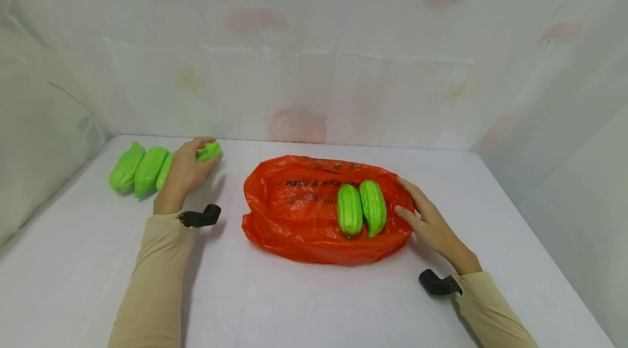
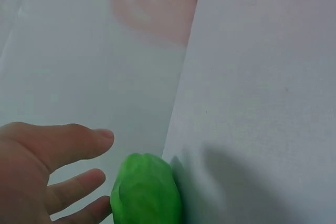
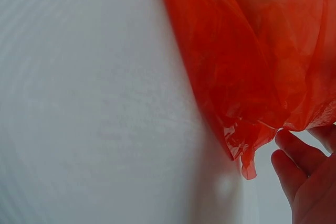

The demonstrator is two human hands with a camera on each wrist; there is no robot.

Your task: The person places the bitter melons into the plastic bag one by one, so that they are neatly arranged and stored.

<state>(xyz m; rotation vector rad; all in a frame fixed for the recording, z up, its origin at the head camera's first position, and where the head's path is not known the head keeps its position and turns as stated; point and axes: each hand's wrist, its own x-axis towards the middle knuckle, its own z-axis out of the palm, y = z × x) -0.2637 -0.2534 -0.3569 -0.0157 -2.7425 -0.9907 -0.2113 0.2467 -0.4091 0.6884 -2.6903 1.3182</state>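
My left hand (image 1: 186, 169) is over the right end of a row of bright green bitter melons, its thumb and fingers spread. It is nearest to the end melon (image 1: 211, 150), part of which it hides. In the left wrist view the fingers reach beside this melon (image 2: 147, 192), one fingertip at its side. A red plastic bag (image 1: 282, 228) lies spread in the middle, with two melons (image 1: 349, 210) side by side on its right part. My right hand (image 1: 434, 225) touches the bag's right edge with fairly straight fingers; in the right wrist view its fingertips meet the red plastic.
More green melons (image 1: 126, 169) lie side by side at the table's back left; one is partly behind my left wrist. The white table (image 1: 294, 304) ends at a pale, patterned sheet (image 1: 314, 86) behind it. Similar sheets hang at both sides.
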